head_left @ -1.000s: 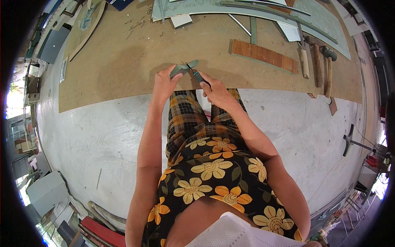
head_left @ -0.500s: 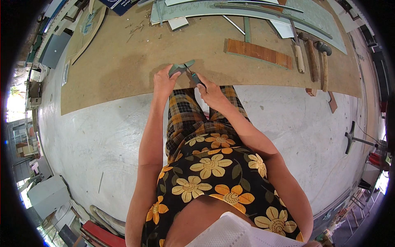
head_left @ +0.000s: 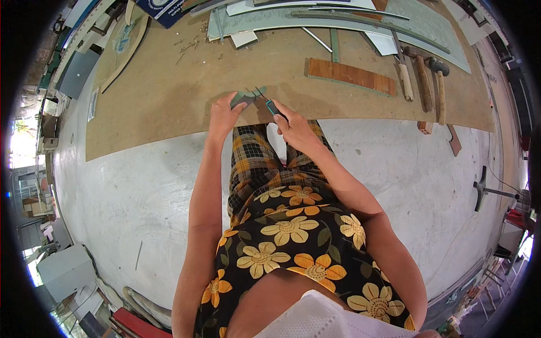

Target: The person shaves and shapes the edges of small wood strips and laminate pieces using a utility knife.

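Near the front edge of the brown worktable, my left hand [head_left: 225,112] is closed on a small grey-green piece [head_left: 241,97] with a curved notch along its upper side. In my right hand [head_left: 296,129], closed around its handle, is a thin-shafted hand tool [head_left: 273,107] with a black and teal grip. Its narrow dark shaft points up and left, across the right end of the piece. Whether the shaft touches the piece, I cannot tell. The shaft is too thin to show if it is a file or a screwdriver.
Across the brown worktable [head_left: 169,112] lie a wood-faced strip [head_left: 352,76], a wooden-handled tool [head_left: 406,81], a hammer [head_left: 425,84] and a black-headed mallet [head_left: 441,93]. Long grey-green sheets [head_left: 270,23] are stacked at the back. A curved strip [head_left: 129,53] lies far left.
My right hand has drawn slightly back to the right with the tool, so more of its shaft shows. My left hand keeps its hold on the piece, nearly in place.
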{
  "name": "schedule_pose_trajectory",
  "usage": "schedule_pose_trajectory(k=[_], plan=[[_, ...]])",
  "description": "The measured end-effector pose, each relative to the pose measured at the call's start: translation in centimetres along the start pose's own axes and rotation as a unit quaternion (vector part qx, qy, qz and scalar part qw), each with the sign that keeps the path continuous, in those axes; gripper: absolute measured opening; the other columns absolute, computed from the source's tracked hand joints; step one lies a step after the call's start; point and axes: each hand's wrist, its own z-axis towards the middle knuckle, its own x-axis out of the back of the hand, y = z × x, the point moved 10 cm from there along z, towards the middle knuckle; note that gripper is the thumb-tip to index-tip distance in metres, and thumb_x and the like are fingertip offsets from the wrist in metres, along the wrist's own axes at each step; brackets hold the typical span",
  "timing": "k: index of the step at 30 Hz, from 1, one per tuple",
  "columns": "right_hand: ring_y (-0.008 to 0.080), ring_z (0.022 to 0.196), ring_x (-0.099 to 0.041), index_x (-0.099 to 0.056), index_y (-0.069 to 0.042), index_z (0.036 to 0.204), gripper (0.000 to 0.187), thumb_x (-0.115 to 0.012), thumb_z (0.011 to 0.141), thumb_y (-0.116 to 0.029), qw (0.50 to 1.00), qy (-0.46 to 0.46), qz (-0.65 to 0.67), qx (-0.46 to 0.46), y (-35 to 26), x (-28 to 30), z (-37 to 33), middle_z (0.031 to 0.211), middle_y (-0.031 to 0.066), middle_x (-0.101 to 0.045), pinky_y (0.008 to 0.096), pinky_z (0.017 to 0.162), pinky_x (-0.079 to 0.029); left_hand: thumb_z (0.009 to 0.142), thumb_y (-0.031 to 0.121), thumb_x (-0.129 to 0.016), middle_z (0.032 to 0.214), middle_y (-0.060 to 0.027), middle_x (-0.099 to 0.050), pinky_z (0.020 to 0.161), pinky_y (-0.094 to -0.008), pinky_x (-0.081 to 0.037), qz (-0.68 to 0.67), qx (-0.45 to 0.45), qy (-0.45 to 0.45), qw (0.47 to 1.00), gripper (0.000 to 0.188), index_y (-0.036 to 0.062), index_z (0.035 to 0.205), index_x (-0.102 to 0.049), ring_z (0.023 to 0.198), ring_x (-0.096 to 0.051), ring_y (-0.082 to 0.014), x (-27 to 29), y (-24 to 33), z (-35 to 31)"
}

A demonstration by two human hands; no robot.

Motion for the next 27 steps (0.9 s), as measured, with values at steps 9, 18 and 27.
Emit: schedule_pose_trajectory(k=[9,18,27], plan=[[0.0443,0.126,-0.048,-0.037,-0.008,0.147,0.048,-0.043,0.102,-0.023,0.999,0.006,-0.043,0.027,0.9,-1.5,1.7,0.136,0.0270,-0.051,0.0472,0.104,-0.041,0.081,0.015,-0.073,0.101,-0.0231,-0.068,0.081,-0.0427,-0.051,0.022,0.001,0.019,1.000,0.034,0.0020,0.112,-0.067,0.094,-0.066,-0.0396,0.2,0.6,-0.3],[0.0442,0.126,-0.048,-0.039,-0.008,0.146,0.047,-0.043,0.101,-0.023,0.999,0.011,-0.035,0.026,1.5,-1.6,2.2,0.137,0.0278,-0.051,0.0453,0.106,-0.039,0.080,0.016,-0.074,0.100,-0.0230,-0.069,0.081,-0.0412,-0.052,0.014,0.015,0.012,1.000,0.036,0.0016,0.113,-0.067,0.094,-0.067,-0.0392,0.1,0.0,-0.2],[0.0131,0.054,-0.051,-0.037,-0.016,0.151,0.049,-0.044,0.103,-0.023,0.996,0.020,-0.071,0.042,1.8,-1.5,2.0,0.069,0.0072,-0.058,0.0317,0.060,-0.050,0.083,0.019,-0.074,0.097,-0.0211,-0.071,0.078,-0.0369,-0.052,0.028,0.046,-0.029,0.998,0.038,-0.0012,0.115,-0.066,0.089,-0.070,-0.0314,-0.1,0.3,-0.2]])
